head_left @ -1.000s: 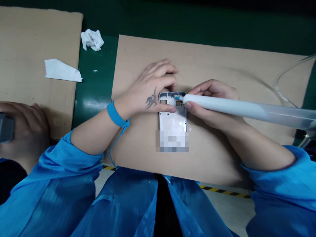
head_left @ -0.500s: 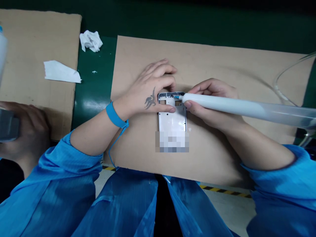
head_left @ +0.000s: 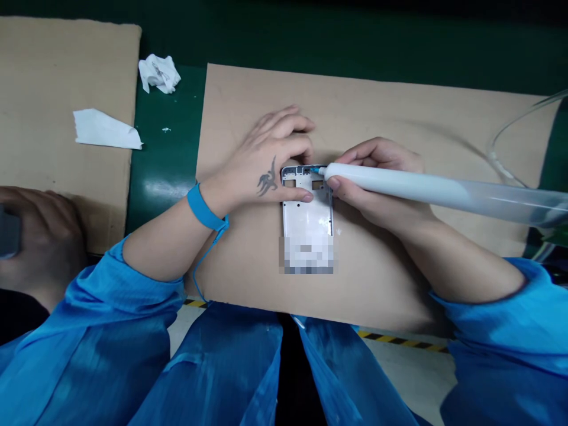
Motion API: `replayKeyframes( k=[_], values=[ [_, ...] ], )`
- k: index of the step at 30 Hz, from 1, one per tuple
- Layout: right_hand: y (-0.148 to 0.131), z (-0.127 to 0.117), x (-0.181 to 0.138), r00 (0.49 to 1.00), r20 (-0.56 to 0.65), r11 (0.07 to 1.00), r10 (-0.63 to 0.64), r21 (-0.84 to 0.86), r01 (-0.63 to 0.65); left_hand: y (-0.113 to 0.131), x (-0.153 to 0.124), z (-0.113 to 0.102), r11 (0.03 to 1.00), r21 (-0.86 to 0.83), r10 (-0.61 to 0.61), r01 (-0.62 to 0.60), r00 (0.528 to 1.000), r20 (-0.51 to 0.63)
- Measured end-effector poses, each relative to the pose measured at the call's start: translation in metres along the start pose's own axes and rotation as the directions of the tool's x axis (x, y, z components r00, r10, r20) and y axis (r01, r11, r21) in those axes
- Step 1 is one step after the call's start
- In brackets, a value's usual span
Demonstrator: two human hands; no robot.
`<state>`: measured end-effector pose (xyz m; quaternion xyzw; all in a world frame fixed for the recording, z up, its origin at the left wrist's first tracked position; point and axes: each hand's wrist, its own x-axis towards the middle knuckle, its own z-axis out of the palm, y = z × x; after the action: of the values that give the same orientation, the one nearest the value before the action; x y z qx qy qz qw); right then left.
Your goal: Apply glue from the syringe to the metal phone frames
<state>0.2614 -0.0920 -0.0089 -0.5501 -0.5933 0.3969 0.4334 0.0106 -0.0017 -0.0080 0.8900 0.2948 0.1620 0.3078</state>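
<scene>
A white and silver phone frame [head_left: 306, 218] lies flat on the cardboard, its lower end blurred out by pixelation. My left hand [head_left: 275, 157] grips its upper part, the thumb laid across the face and the fingers curled at the top edge. In my right hand [head_left: 381, 177] is a long dispensing syringe [head_left: 390, 179], filled with white material and clear toward its rear end. Its fine blue tip [head_left: 315, 170] reaches the top edge of the phone frame; whether it touches is too small to tell.
Under the phone frame is a cardboard sheet [head_left: 248, 266] on a green table [head_left: 168, 165]. Crumpled tissue [head_left: 160, 74] and a white paper piece [head_left: 107, 129] lie left. Another person's hand [head_left: 44, 236] holds something grey at far left. A clear tube [head_left: 497, 139] curves at right.
The syringe tip has shifted slightly left along the phone frame's top edge. The whole view has slid a little, and the other person's hand sits a bit lower and further left.
</scene>
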Motion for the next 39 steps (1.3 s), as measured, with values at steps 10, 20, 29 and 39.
replayKeyframes(
  k=[10, 20, 29, 39],
  values=[
    [0.000, -0.001, 0.001, 0.999, 0.046, 1.000, -0.002, 0.018, 0.001, -0.001, 0.000, -0.001, 1.000, -0.006, 0.003, -0.003, 1.000, 0.011],
    [-0.002, -0.001, 0.000, 0.997, 0.078, 1.000, -0.007, 0.009, 0.006, -0.001, 0.001, 0.000, 1.000, 0.023, 0.019, -0.020, 1.000, 0.010],
    [-0.002, 0.000, 0.002, 1.000, 0.004, 1.000, 0.011, 0.005, -0.011, -0.001, 0.000, -0.001, 1.000, 0.011, 0.003, -0.003, 1.000, 0.017],
    [0.002, -0.009, -0.012, 0.997, -0.076, 0.999, 0.028, 0.023, -0.026, -0.004, 0.001, 0.000, 1.000, 0.007, 0.023, -0.023, 1.000, -0.017]
  ],
)
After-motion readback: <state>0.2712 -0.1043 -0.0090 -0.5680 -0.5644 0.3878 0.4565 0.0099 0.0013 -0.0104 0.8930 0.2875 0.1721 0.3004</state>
